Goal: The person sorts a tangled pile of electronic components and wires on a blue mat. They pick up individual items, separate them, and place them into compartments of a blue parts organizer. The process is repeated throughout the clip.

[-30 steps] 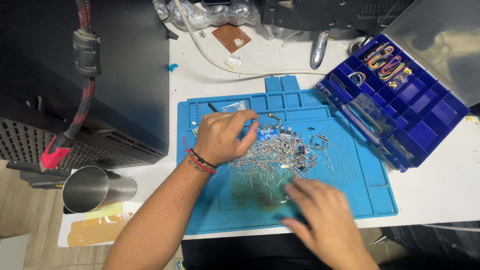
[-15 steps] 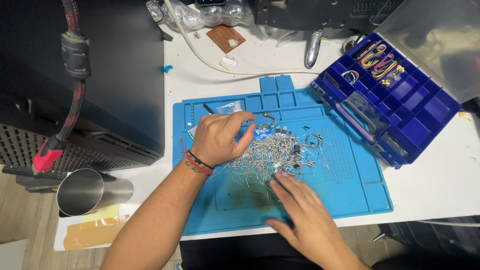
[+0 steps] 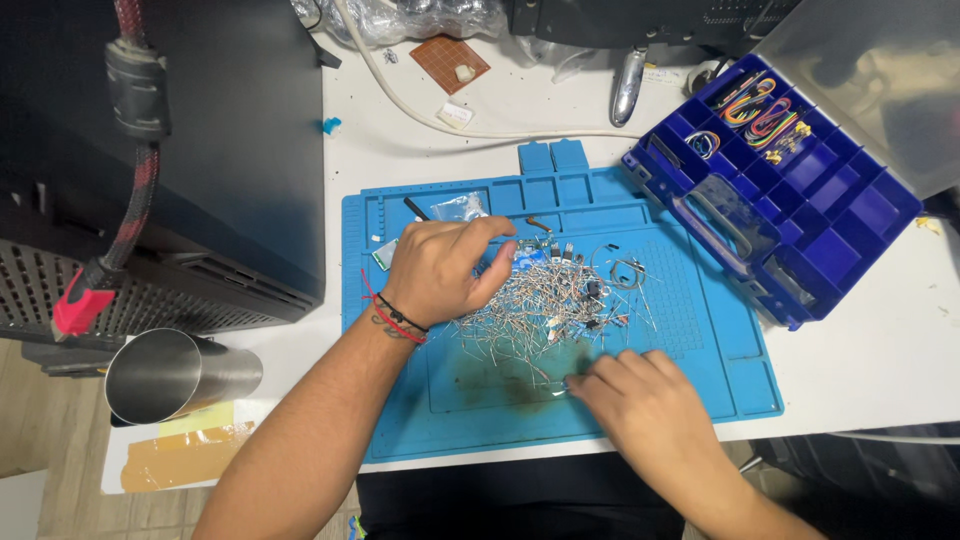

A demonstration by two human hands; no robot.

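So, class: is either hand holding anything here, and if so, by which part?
It cannot be told for sure. The left hand curls over the pile of small wire-legged parts; the right hand rests fingertips on the blue mat. No grip shows.

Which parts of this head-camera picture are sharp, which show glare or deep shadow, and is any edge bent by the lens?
Head view: even overhead light; the blue mat and the pile of small wire-legged parts are sharp. The steel cup carries bright glare. The black case is dark, with little detail. The right hand is slightly soft. Table edges curve near the frame borders.
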